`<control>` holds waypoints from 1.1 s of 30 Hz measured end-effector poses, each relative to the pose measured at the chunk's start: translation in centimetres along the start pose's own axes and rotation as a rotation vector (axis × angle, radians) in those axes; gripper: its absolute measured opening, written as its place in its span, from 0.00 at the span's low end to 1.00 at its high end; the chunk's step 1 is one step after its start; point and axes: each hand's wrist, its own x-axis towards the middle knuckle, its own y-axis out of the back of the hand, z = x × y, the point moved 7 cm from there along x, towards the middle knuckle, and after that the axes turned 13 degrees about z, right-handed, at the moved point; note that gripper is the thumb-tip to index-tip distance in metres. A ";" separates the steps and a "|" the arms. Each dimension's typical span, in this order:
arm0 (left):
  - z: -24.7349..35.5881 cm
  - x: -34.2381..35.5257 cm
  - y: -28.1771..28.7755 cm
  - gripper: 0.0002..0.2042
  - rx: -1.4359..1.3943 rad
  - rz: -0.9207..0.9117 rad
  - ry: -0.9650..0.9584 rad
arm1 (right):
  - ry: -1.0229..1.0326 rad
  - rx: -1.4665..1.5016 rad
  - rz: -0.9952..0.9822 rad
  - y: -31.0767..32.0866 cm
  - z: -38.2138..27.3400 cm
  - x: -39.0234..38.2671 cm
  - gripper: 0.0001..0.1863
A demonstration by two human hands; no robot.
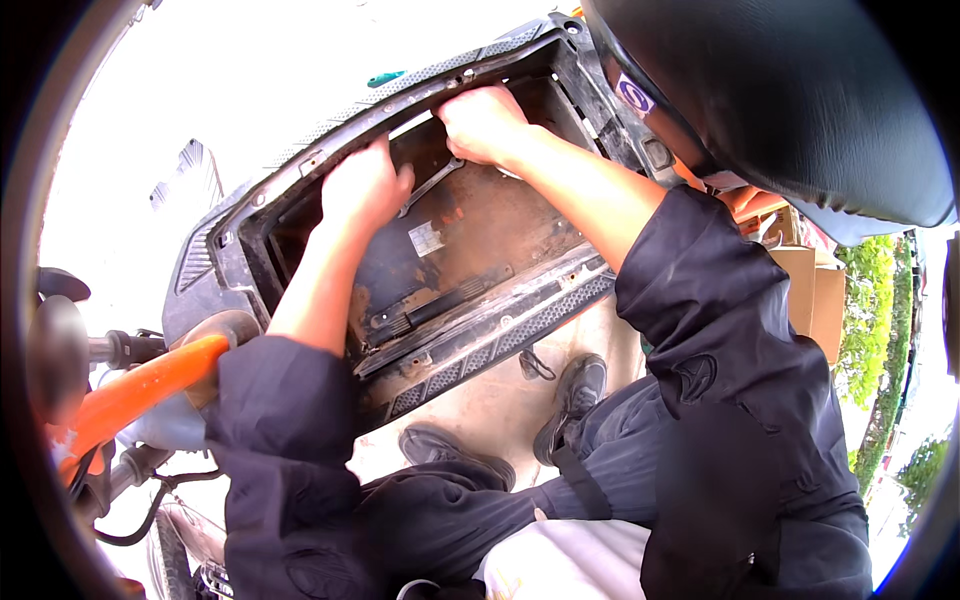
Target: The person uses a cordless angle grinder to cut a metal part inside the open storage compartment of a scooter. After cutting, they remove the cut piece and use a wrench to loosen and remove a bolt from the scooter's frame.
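Note:
Both hands reach into the open, dirt-stained floor compartment [500,318] of a scooter, up against its far wall. My left hand [362,188] is closed just under the far rim, thumb toward the middle, fingertips hidden. My right hand [483,125] is curled like a fist farther right along the same rim; what its fingers hold, if anything, is hidden. A bright white strip [410,126] shows between the hands; I cannot tell whether it is a part or a gap. Below them a metal wrench [432,187] lies slanted in the compartment, near a pale label [425,238].
A black seat [800,100] overhangs at upper right. At left are an orange frame tube [150,385] and handlebar parts. A green tool handle [385,78] lies beyond the rim. Cardboard boxes [808,290] stand at right. My shoes [578,395] are close to the near edge.

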 end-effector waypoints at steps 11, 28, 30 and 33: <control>-4.5 13.2 -2.3 0.22 -0.381 -0.568 0.196 | -0.041 -0.047 -0.038 0.8 0.7 -0.1 0.06; -9.7 20.6 -11.3 0.31 -0.648 -0.313 0.370 | -0.088 0.174 0.269 0.2 1.1 -0.4 0.05; -11.9 23.8 -10.5 0.32 -0.748 -0.054 0.410 | -0.063 0.049 0.132 0.3 1.5 -0.4 0.07; -9.0 21.2 -12.3 0.31 -0.750 -0.280 0.204 | -0.065 0.014 0.236 0.6 1.9 -1.2 0.08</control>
